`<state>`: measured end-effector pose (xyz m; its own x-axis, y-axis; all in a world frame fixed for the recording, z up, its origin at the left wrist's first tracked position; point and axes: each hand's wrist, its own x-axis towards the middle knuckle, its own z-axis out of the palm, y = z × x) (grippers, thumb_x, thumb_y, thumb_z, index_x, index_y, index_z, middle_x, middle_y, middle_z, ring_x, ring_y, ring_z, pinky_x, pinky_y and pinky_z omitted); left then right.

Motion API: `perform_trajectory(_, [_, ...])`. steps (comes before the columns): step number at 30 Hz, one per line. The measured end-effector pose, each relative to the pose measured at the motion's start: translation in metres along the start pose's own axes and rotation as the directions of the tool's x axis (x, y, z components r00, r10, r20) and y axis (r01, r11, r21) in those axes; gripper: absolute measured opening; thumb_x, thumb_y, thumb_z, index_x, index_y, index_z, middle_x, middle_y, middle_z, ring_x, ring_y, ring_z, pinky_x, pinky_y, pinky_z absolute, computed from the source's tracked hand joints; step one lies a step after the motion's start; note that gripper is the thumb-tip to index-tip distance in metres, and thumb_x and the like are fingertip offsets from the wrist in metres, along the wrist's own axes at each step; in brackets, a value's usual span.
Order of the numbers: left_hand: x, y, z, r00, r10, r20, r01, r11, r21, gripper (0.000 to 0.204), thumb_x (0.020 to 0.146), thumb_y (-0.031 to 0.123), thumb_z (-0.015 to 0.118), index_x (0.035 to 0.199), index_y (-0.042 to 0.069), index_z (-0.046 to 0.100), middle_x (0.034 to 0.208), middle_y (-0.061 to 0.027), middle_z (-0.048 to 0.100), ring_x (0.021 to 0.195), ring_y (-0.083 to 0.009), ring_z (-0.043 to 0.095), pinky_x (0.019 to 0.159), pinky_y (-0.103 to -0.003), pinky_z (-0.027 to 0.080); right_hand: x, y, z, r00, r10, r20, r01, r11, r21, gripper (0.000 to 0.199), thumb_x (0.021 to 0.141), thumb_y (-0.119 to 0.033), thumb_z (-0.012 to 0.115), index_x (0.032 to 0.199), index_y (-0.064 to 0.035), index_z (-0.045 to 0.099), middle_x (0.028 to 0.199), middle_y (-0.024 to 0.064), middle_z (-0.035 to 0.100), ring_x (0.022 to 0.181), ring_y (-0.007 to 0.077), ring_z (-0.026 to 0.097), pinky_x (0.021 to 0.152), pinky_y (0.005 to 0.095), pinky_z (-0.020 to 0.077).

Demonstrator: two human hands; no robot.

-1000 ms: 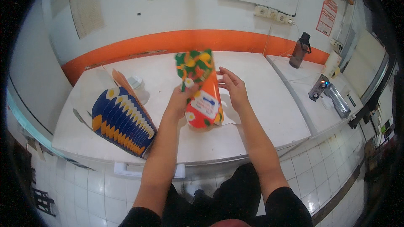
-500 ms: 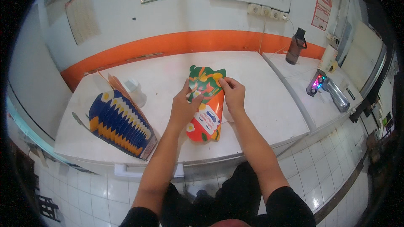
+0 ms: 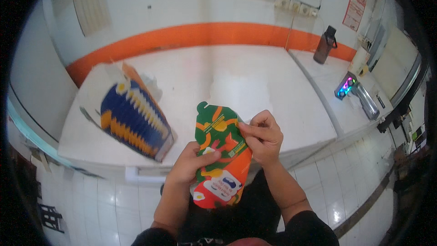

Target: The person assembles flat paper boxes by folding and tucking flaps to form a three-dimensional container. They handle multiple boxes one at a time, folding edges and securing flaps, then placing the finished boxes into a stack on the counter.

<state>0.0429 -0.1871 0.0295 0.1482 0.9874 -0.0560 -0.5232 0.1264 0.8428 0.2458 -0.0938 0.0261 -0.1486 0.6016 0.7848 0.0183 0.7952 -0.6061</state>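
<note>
A flat printed paperboard carton (image 3: 226,151), green at its top and orange and red lower down, is tilted in front of me at the table's near edge. It has a rounded tab at its upper left corner. My left hand (image 3: 186,163) grips its left side, the thumb lying across the printed face. My right hand (image 3: 265,139) pinches the upper right edge between thumb and bent fingers. The carton's lower end hangs over my dark trousers, and its back side is hidden.
A stack of blue cartons with yellow and white prints (image 3: 134,116) leans on the white table (image 3: 182,77) at the left. On the right-hand surface stand a dark bottle (image 3: 325,45), a small device with coloured lights (image 3: 346,86) and a silver-grey handheld object (image 3: 366,101).
Both hands have brought the carton toward me, from over the table to its near edge. My right hand's fingers are more curled at the carton's right edge. The view has shifted slightly.
</note>
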Motion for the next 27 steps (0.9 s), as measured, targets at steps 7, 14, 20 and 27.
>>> perform_trajectory(7, [-0.054, -0.051, -0.002, 0.997, -0.033, 0.076, 0.049, 0.976, -0.211, 0.056, 0.086, -0.001, 0.078, 0.137, -0.003, 0.056, 0.130, -0.0154, 0.068, 0.116, -0.0254, 0.067, 0.103, -0.040, 0.053, -0.048, -0.048, -0.011, 0.978, 0.197, 0.063, -0.204, 0.969, 0.142, 0.024, 0.079, 0.012, 0.070, 0.097, 0.0010, 0.079, 0.091, 0.0046, 0.057, 0.079, 0.0118, 0.054, 0.069, 0.0247, 0.0424])
perform_trajectory(14, [-0.084, -0.048, 0.013, 0.997, 0.061, 0.038, -0.057, 0.992, -0.110, 0.054, 0.090, 0.004, 0.076, 0.138, -0.004, 0.052, 0.126, -0.0156, 0.068, 0.115, -0.0254, 0.067, 0.101, -0.040, 0.054, -0.078, -0.079, -0.006, 0.959, 0.279, 0.045, -0.283, 0.941, 0.185, 0.024, 0.078, 0.010, 0.073, 0.099, 0.0004, 0.080, 0.093, 0.0037, 0.057, 0.081, 0.0112, 0.053, 0.069, 0.0247, 0.0421])
perform_trajectory(20, [-0.110, -0.053, 0.038, 0.991, 0.079, -0.104, -0.088, 0.993, -0.085, 0.039, 0.094, 0.007, 0.074, 0.129, -0.004, 0.061, 0.119, -0.0137, 0.071, 0.105, -0.0220, 0.070, 0.093, -0.036, 0.058, -0.095, -0.085, -0.018, 0.977, 0.032, 0.213, -0.056, 0.992, 0.110, 0.030, 0.070, 0.009, 0.070, 0.093, -0.0051, 0.083, 0.087, 0.0019, 0.052, 0.075, 0.0117, 0.048, 0.064, 0.0249, 0.0368])
perform_trajectory(27, [-0.138, -0.068, 0.062, 0.993, 0.093, -0.068, -0.100, 0.989, -0.106, 0.032, 0.092, 0.005, 0.074, 0.122, -0.002, 0.065, 0.115, -0.0130, 0.073, 0.099, -0.0207, 0.073, 0.088, -0.034, 0.060, -0.113, -0.102, -0.042, 0.974, -0.008, 0.227, -0.043, 0.974, 0.220, 0.030, 0.068, 0.004, 0.061, 0.089, -0.0037, 0.081, 0.088, 0.0032, 0.053, 0.077, 0.0131, 0.050, 0.065, 0.0255, 0.0386])
